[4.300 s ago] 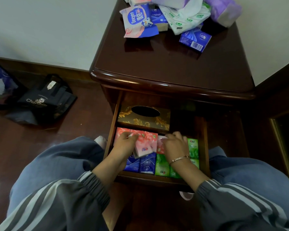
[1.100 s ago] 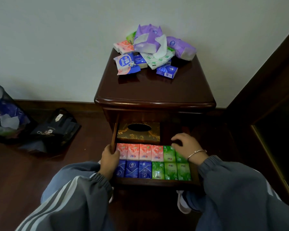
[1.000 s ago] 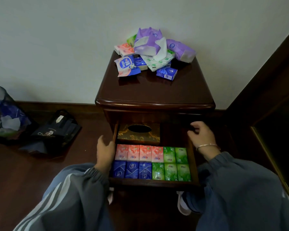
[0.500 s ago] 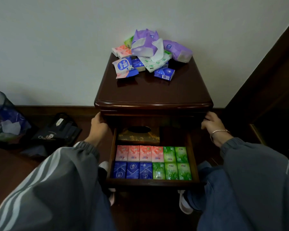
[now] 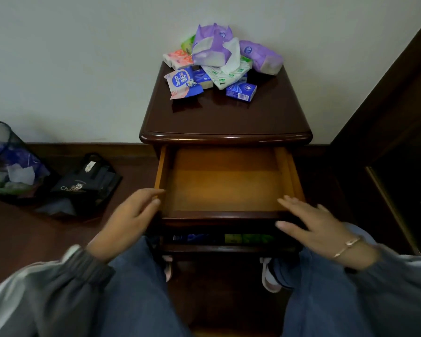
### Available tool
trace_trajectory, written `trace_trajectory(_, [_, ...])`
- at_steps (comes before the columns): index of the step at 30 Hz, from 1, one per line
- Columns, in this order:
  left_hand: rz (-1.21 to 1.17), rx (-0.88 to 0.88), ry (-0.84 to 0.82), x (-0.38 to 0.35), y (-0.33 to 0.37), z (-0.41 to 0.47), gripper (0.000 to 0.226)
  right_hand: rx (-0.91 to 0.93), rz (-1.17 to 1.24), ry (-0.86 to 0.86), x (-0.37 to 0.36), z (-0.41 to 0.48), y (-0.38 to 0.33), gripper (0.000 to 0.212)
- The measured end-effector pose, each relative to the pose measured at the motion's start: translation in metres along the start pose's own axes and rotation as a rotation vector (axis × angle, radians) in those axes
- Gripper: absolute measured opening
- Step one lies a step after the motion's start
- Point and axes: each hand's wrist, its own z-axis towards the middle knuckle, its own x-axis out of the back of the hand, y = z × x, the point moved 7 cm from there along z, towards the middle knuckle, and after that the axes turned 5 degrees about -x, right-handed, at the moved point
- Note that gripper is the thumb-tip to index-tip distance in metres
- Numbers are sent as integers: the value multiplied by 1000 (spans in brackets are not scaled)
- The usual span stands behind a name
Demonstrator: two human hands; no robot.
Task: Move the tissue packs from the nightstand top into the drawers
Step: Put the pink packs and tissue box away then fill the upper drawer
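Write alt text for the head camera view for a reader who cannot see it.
An empty orange-wood upper drawer stands pulled out of a dark brown wooden nightstand, with the person's open left hand and right hand at its front corners. A heap of colourful tissue packs sits on top, by the wall.

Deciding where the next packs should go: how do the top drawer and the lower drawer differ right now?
The top drawer shows a bare orange wooden floor with nothing in it; the lower drawer shows blue and green packs. The top drawer is fully in view, while the lower drawer sits beneath it with only a front strip visible. Both are pulled out of the nightstand.
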Motion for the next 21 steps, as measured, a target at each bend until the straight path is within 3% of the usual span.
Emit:
trace_trajectory(4, [232,-189,-78,-53,46,3,38,22,-78,132,-33,16,-34,69])
trace_trajectory(7, [467,-208,-58,-81,60,-1,42,31,-179,212,-41,22,-39,69])
trace_trajectory(10, [484,-182,-40,-82,63,2,41,66,-191,221,-38,23,-40,74])
trace_trajectory(14, [452,-187,-98,-80,66,-1,43,128,-143,188,-27,15,-49,99])
trace_trajectory(18, [378,-195,-131,-80,66,-8,47,133,-138,180,-27,8,-51,58])
trace_trajectory(21, [355,-189,-122,-81,64,-14,48,148,-127,151,-29,0,-52,49])
